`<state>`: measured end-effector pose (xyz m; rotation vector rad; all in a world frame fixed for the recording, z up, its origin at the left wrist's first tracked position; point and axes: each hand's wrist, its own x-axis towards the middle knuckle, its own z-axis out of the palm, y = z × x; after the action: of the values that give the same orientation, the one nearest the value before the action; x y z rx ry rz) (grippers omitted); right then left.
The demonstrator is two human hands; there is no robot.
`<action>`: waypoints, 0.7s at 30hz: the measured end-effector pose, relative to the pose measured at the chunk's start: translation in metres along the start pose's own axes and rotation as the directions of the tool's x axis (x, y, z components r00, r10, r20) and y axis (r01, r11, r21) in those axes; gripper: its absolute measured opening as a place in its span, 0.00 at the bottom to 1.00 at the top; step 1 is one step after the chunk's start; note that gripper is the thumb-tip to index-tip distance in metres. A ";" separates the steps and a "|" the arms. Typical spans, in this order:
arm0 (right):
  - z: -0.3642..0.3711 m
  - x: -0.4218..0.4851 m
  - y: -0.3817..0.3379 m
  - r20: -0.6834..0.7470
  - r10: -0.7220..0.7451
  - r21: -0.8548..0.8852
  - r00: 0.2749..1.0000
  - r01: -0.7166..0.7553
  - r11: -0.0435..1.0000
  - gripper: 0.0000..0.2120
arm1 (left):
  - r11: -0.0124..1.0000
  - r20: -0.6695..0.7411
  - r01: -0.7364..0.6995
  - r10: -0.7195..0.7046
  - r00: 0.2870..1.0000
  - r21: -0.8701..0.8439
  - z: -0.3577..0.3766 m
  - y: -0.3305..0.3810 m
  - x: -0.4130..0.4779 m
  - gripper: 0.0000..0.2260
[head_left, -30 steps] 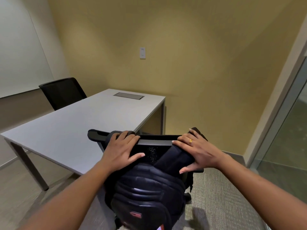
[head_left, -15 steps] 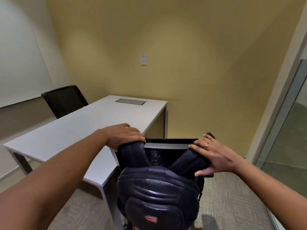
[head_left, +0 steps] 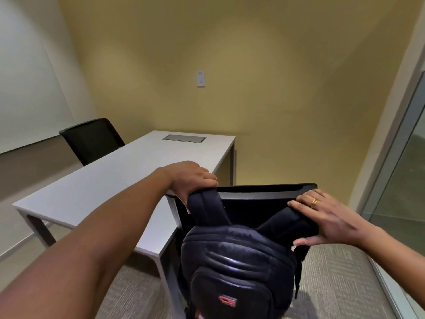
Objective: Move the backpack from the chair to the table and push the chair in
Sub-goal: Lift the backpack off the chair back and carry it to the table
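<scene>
A black backpack (head_left: 236,268) with a small red logo hangs against the back of a black chair (head_left: 264,192), its two shoulder straps looped up to the chair's top edge. My left hand (head_left: 190,180) is closed around the left strap at that edge. My right hand (head_left: 322,219) grips the right strap, with the thumb underneath and a gold ring showing. The white table (head_left: 110,187) stands just left of the chair, its near corner beside the backpack.
A second black chair (head_left: 92,140) is tucked in on the table's far left side. A grey cable hatch (head_left: 184,138) is set in the tabletop's far end. A glass partition (head_left: 400,180) runs along the right. The floor is grey carpet (head_left: 333,284).
My left hand went from lying flat on the backpack's top to closing around the left strap. The straps are lifted higher on the chair back. The view has tilted upward.
</scene>
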<state>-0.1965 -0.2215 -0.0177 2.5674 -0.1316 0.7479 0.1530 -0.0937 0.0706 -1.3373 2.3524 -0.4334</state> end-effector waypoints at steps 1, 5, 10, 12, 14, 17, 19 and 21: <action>0.000 0.002 -0.003 -0.004 0.004 0.003 1.000 -0.004 1.000 0.40 | 1.000 -0.013 0.004 -0.004 1.000 0.017 0.001 -0.001 -0.005 0.36; -0.003 0.016 -0.014 -0.015 0.011 0.039 1.000 -0.010 0.999 0.39 | 0.991 -0.066 0.043 -0.035 0.997 0.124 0.004 -0.005 -0.027 0.34; -0.006 0.031 -0.026 -0.025 0.011 0.083 1.000 -0.009 0.997 0.38 | 0.972 -0.096 0.134 -0.117 0.988 0.195 0.001 -0.004 -0.051 0.37; -0.007 0.036 -0.029 -0.025 0.007 0.090 1.000 -0.005 0.996 0.38 | 0.963 -0.116 0.186 -0.165 0.979 0.195 0.002 -0.002 -0.058 0.38; -0.007 0.039 -0.030 -0.024 0.011 0.092 1.000 -0.009 0.996 0.37 | 0.958 -0.128 0.218 -0.196 0.972 0.185 0.003 0.000 -0.062 0.38; -0.010 0.043 -0.031 -0.028 0.024 0.084 0.999 -0.022 0.996 0.37 | 0.950 -0.150 0.241 -0.214 0.965 0.196 0.003 0.001 -0.066 0.39; -0.013 0.046 -0.031 -0.033 0.029 0.069 0.999 -0.026 0.997 0.38 | 0.943 -0.155 0.256 -0.226 0.962 0.212 0.004 0.002 -0.067 0.39; -0.016 0.050 -0.030 -0.030 0.027 0.053 0.999 -0.025 0.998 0.39 | 0.936 -0.107 0.286 -0.269 0.957 0.208 0.003 0.003 -0.069 0.40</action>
<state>-0.1557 -0.1864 0.0084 2.6066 -0.1379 0.8109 0.1844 -0.0327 0.0792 -1.5713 2.1022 -0.8192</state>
